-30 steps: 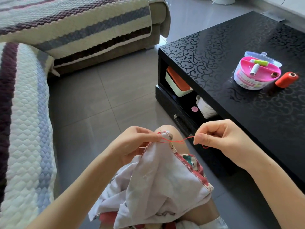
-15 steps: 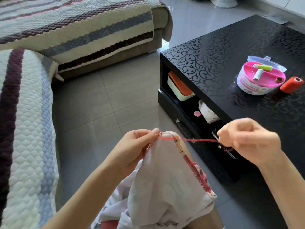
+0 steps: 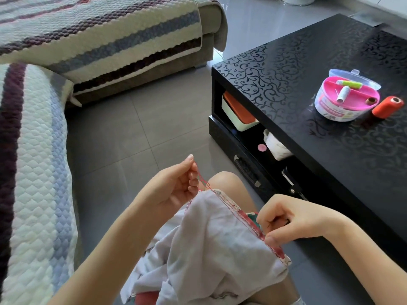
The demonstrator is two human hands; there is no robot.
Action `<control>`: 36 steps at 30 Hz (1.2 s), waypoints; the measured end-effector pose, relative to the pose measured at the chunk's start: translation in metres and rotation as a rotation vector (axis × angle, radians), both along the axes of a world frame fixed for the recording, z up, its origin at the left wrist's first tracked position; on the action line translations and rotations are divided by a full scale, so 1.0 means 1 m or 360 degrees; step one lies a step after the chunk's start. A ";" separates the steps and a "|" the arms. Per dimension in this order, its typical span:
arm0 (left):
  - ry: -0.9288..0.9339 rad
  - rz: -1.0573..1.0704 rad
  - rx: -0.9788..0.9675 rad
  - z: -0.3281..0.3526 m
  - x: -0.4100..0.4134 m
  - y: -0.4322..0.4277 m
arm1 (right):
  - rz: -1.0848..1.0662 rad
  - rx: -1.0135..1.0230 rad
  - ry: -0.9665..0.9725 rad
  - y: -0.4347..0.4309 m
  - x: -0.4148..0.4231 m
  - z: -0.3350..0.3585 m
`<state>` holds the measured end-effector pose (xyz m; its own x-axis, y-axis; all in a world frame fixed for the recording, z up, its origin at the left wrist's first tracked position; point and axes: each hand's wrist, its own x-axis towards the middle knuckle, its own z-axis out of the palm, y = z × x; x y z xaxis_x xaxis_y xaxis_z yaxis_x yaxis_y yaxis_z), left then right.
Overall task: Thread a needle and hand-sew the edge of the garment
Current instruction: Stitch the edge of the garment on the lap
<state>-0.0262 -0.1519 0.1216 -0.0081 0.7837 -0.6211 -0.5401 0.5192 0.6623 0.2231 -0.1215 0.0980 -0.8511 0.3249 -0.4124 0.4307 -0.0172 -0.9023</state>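
1. Moved since 0.5 s ago: right hand (image 3: 293, 219) has come down from its sideways pull near the table to the garment's lower edge; left hand (image 3: 176, 188) has lifted off the cloth's top corner.
2. Left hand: thumb and forefinger pinch the red thread (image 3: 202, 178), other fingers curled. It sits just above and left of the garment's top corner.
3. Right hand: fingers curled, thumb and forefinger pinching the stitched edge (image 3: 242, 216) at its lower end. Needle cannot be made out.
4. Garment (image 3: 209, 243): pale cloth draped over the lap, between the 2 hands. Its red-stitched edge runs diagonally from below the left hand down to the right hand. The thread drops from the left fingertips to the top corner.
5. Bare knee (image 3: 229, 181): just behind the top corner.
6. Black patterned table (image 3: 330, 155): to the right, bearing a pink sewing box (image 3: 348, 106) with an orange spool (image 3: 387, 106) just beside it.
7. Striped quilted sofa cover (image 3: 33, 172): left side.
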 end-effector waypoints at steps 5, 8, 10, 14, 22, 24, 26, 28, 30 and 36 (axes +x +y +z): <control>-0.0315 0.0122 -0.0070 -0.002 -0.011 0.001 | -0.0032 -0.0020 -0.0084 -0.008 0.007 -0.005; -0.0321 0.0065 -0.0068 -0.004 -0.015 0.000 | -0.0056 0.0034 -0.0182 -0.011 0.009 -0.005; -0.0123 -0.0086 -0.0025 -0.005 -0.015 -0.001 | -0.0092 0.0162 -0.0282 -0.012 0.007 -0.003; 0.0250 -0.0310 0.0119 -0.002 -0.010 -0.001 | -0.0235 0.1010 -0.0442 -0.010 -0.006 0.001; 0.0166 -0.0492 0.0239 0.007 0.000 -0.001 | -0.0775 0.1151 0.0136 -0.029 -0.075 0.008; 0.0139 -0.0542 0.0251 0.006 0.001 -0.004 | -0.0854 0.1082 0.0209 -0.030 -0.084 -0.001; 0.0123 -0.0575 0.0236 0.005 -0.001 -0.007 | -0.0937 0.0966 0.0257 -0.030 -0.087 -0.002; 0.0199 -0.0582 0.0193 0.004 -0.005 -0.010 | -0.0953 0.0840 0.0292 -0.030 -0.086 0.000; 0.0409 -0.0593 0.0141 0.003 -0.008 -0.012 | -0.0904 0.0720 0.0326 -0.031 -0.080 0.000; 0.0725 -0.0540 0.0049 -0.007 -0.014 -0.014 | -0.0768 0.0426 0.0098 -0.032 -0.060 0.002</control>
